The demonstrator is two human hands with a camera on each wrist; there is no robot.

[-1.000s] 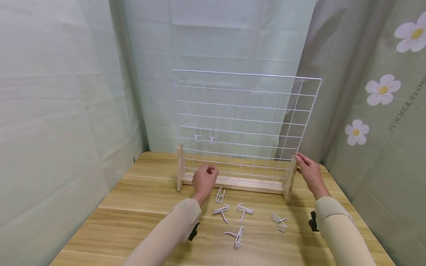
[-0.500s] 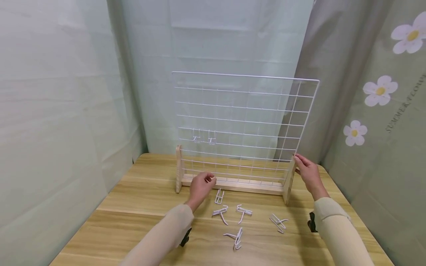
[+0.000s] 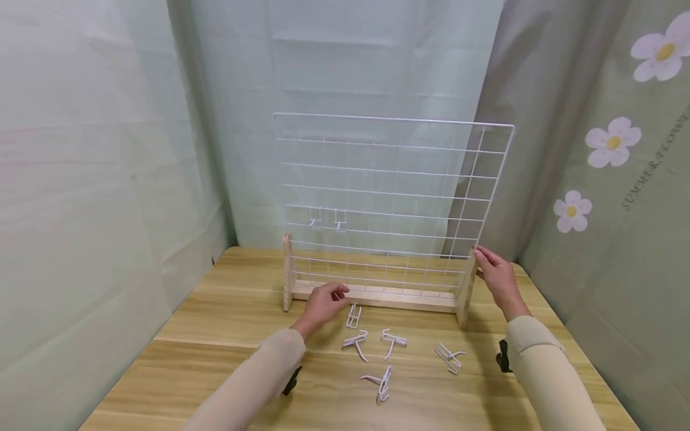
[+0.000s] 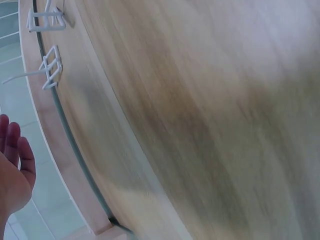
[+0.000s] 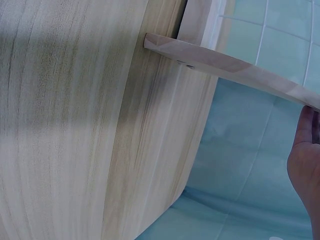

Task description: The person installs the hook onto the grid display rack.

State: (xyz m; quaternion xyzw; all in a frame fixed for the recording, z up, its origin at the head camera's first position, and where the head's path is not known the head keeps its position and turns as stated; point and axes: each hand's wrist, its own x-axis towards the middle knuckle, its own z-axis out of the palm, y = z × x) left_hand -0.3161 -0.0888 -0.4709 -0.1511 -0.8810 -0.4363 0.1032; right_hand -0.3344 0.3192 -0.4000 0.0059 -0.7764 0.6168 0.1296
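Observation:
A white wire grid panel (image 3: 395, 196) stands upright in a wooden base (image 3: 401, 301). Two white wire hooks, a left one (image 3: 315, 222) and a right one (image 3: 340, 224), hang on its left part. My left hand (image 3: 325, 304) hovers before the base with fingers loosely bent and nothing held; closest to it on the table is a white wire hook (image 3: 353, 317). At the right end, my right hand (image 3: 498, 280) pinches the top of the wooden side post (image 3: 466, 293). The right wrist view also shows its fingers (image 5: 304, 127) against that post (image 5: 220, 64).
Several more white wire hooks lie on the wooden table (image 3: 215, 359) in front of the base, among them one farther right (image 3: 449, 358) and one nearer me (image 3: 380, 383). Pale curtains (image 3: 108, 179) enclose the table's back and sides.
My left hand has shifted slightly left and lower, and its fingers have loosened. The right hand keeps its grip on the side post. The hooks have not moved.

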